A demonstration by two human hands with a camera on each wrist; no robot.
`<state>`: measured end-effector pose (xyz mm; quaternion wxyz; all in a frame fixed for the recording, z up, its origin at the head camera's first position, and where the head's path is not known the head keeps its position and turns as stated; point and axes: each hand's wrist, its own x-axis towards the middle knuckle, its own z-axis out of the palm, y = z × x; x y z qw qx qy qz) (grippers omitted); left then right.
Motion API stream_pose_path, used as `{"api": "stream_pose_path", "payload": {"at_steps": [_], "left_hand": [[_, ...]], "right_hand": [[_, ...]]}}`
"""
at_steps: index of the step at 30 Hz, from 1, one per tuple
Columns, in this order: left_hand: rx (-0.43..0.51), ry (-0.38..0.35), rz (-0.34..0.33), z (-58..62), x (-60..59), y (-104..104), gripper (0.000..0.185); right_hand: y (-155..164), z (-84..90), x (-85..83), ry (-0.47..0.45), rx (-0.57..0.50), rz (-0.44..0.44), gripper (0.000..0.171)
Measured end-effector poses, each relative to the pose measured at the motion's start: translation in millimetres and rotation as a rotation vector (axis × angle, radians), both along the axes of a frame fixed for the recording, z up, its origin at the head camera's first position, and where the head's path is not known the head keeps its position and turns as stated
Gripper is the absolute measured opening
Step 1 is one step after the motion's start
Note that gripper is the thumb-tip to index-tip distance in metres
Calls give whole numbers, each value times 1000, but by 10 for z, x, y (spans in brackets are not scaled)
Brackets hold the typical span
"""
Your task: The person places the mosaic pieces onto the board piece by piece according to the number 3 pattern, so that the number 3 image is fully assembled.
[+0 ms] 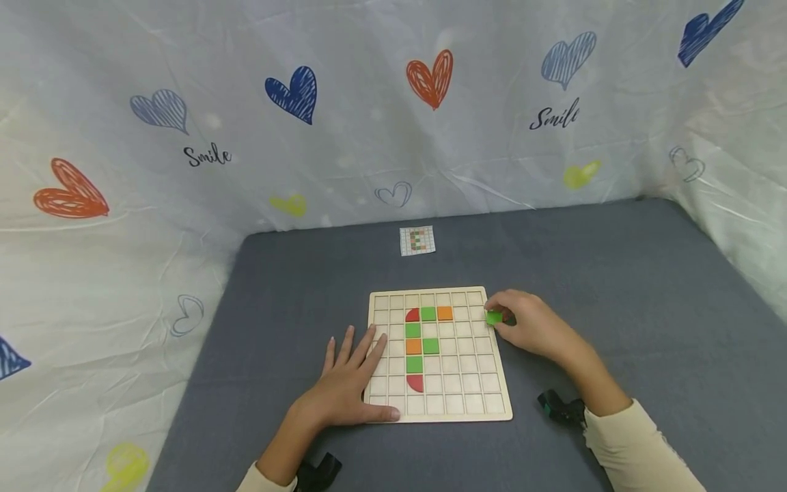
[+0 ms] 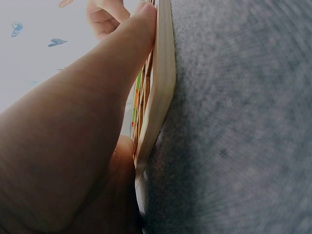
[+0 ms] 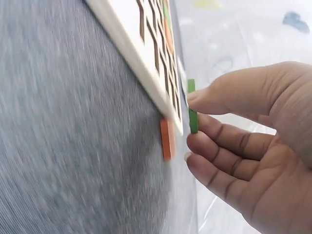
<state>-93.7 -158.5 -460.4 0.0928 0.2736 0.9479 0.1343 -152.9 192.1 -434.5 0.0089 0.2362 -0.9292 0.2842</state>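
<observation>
Left hand (image 1: pixel 347 386) lies flat, fingers straight, pressing the board's (image 1: pixel 492 408) left edge on the mat (image 1: pixel 615 273). Placing step underway: right hand (image 1: pixel 531 328) pinches a green tile (image 1: pixel 494 317) over the board's right edge. Next move likely needs lowering it squarely into a cell.

Pale wooden grid board (image 1: pixel 501 403), green tile (image 1: pixel 494 317), grey tabletop (image 1: pixel 615 287), heart-patterned white cloth (image 1: pixel 369 137)
</observation>
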Motion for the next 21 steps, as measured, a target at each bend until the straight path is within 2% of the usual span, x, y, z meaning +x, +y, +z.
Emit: {"api": "stream_pose_path", "payload": {"at_steps": [7, 14, 18, 21], "left_hand": [[-3, -5, 0, 8, -3, -4, 111], [-14, 1, 21, -20, -7, 2, 111], [-12, 0, 24, -23, -7, 7, 111], [-8, 6, 18, -12, -5, 7, 111]], "right_hand": [[-198, 33, 135, -37, -12, 63, 21], [-379, 24, 254, -25, -5, 160, 23], [-436, 7, 289, -43, -7, 189, 23], [-474, -2, 308, -16, -6, 212, 21]]}}
